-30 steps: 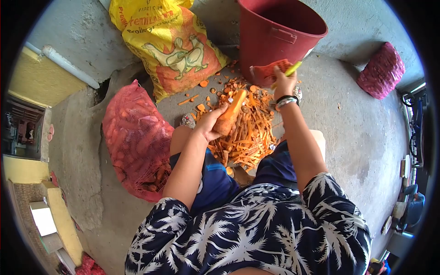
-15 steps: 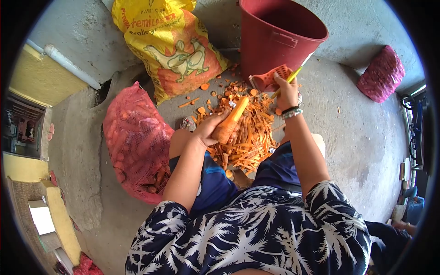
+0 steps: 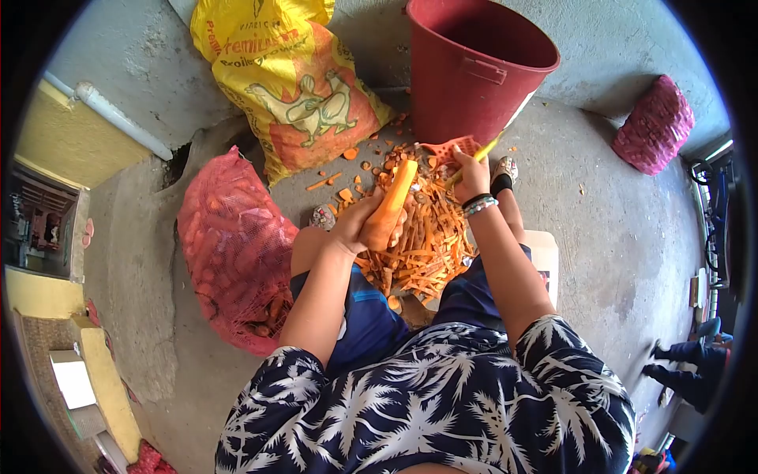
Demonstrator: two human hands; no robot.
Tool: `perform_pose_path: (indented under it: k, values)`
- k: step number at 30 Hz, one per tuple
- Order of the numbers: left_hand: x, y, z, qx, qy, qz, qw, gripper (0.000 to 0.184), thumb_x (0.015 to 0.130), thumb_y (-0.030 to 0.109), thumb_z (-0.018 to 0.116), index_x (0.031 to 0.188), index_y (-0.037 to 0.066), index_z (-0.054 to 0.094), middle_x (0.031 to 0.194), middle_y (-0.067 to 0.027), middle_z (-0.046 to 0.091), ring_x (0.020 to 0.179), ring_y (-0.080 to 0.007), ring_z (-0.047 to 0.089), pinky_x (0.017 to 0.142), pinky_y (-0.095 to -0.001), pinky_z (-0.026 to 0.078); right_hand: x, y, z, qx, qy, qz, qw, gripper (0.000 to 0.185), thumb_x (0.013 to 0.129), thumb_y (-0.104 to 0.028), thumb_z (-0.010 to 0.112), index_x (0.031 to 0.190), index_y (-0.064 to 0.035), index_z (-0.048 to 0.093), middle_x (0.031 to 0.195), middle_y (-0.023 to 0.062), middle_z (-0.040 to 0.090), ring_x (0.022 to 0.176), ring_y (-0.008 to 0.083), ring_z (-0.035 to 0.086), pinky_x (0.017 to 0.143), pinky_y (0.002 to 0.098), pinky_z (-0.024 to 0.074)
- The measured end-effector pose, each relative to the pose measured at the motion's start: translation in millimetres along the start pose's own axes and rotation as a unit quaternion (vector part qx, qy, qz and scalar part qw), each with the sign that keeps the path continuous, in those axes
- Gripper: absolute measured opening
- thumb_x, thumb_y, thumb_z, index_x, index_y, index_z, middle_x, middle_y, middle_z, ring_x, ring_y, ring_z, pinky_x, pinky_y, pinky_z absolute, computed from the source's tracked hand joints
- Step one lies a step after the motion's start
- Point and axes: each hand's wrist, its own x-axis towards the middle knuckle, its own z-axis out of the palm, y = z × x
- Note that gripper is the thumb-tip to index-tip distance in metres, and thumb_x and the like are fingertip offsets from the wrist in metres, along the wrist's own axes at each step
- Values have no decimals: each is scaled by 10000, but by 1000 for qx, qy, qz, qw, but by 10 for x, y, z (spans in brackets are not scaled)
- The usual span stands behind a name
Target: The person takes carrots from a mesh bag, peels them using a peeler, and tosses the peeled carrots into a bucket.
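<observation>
My left hand (image 3: pixel 351 227) grips a large carrot (image 3: pixel 390 207), its surface bright orange and smooth where peeled, thick end down. To the right, my right hand (image 3: pixel 472 174) closes on a yellow-handled tool (image 3: pixel 487 147), which looks like a knife with a thin pale blade pointing up and right. The same hand also has an orange plastic peeler-like tool (image 3: pixel 447 150) with holes; fingers partly hide it. Below both hands lies a heap of carrot peelings (image 3: pixel 430 245) with cut carrot ends.
At left stands a red mesh sack (image 3: pixel 233 229) of carrots. Behind are a yellow feed sack (image 3: pixel 304 87) and a large dark red bucket (image 3: pixel 466 87). A pink mesh sack (image 3: pixel 655 126) leans on the wall at right. Another person's legs (image 3: pixel 683 363) show at far right.
My right hand has moved left and down with its tools, nearer the carrot. The carrot has tilted more upright and now shows a peeled face. The other person's legs have shifted.
</observation>
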Motion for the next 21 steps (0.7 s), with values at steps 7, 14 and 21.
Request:
perform_pose_path:
  k: [7, 14, 21]
  values:
    - [101, -16, -66, 41, 152, 192, 969, 517, 769, 357, 682, 1129, 46, 479, 957, -68, 560, 887, -170, 551, 798, -325, 467, -300, 418, -325, 166, -47, 256, 951, 136, 865, -25, 470, 986, -85, 458, 873, 79, 568, 766, 213, 582, 625, 376, 493]
    - [243, -142, -114, 117, 170, 287, 935, 361, 842, 94, 589, 1185, 104, 478, 1308, -62, 433, 1217, -189, 396, 1043, -383, 286, -591, 434, -50, 266, -125, 261, 919, 199, 922, -140, 396, 1078, -42, 472, 1082, 129, 541, 978, 270, 539, 913, 499, 408]
    - [59, -39, 42, 106, 16, 171, 979, 660, 811, 188, 628, 1357, 63, 280, 1373, -132, 337, 1267, -251, 339, 1045, -417, 280, -323, 123, 28, 222, -123, 203, 946, 161, 894, -76, 443, 1043, -116, 486, 988, 41, 569, 888, 192, 568, 816, 403, 475]
